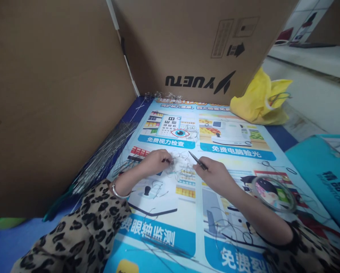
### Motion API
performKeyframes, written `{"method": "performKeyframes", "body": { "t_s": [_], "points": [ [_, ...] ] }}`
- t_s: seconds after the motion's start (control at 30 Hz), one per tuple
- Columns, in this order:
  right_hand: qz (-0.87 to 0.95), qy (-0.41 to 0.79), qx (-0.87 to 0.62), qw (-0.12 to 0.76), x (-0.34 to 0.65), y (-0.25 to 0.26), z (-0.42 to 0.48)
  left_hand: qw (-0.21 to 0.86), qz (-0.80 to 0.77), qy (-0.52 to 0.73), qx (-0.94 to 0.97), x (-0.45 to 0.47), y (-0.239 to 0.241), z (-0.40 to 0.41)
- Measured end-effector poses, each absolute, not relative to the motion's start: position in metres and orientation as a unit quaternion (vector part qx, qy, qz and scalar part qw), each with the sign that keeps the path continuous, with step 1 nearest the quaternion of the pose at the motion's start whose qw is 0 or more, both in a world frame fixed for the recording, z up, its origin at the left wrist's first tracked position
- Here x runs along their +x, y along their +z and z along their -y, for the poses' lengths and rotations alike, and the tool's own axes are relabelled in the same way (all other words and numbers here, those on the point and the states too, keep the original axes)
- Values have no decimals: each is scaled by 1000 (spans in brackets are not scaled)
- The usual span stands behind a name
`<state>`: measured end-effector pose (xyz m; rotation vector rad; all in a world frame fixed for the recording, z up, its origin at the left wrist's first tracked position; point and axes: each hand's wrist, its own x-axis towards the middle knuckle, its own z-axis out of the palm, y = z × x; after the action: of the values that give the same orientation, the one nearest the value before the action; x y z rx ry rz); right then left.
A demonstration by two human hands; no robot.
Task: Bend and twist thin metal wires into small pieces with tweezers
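Observation:
My left hand (156, 161) is closed in a pinch on a thin bent wire (178, 158), whose fine loops stretch toward the right and are hard to trace against the printed poster. A silver bangle circles the left wrist. My right hand (217, 175) grips a slim, pointed metal tool, which looks like needle-nose pliers (198, 160). Its tip points up and left, close to the wire loops; whether it touches them I cannot tell. More bent wire pieces (155, 189) lie on the poster around both hands.
A printed poster (187, 212) covers the table. Cardboard panels (59, 94) stand at the left and back, beside a bundle of straight wires (101, 155). On the right are a yellow bag (255, 98), a blue box (323, 170) and a ring-shaped coil (291, 193).

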<state>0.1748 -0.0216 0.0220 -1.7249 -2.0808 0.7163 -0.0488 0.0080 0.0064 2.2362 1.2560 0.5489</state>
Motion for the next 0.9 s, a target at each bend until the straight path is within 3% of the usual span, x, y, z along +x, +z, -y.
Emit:
{"method": "performKeyframes", "body": {
  "t_s": [0.4, 0.57, 0.9],
  "points": [
    [767, 196, -601, 112, 170, 22, 26, 306, -401, 158, 849, -58, 21, -9],
    [769, 196, -598, 114, 171, 21, 25, 308, -475, 170, 806, -59, 22, -6],
    [733, 277, -587, 204, 177, 21, 21, 578, -557, 148, 578, -49, 34, 9]
  ]
}}
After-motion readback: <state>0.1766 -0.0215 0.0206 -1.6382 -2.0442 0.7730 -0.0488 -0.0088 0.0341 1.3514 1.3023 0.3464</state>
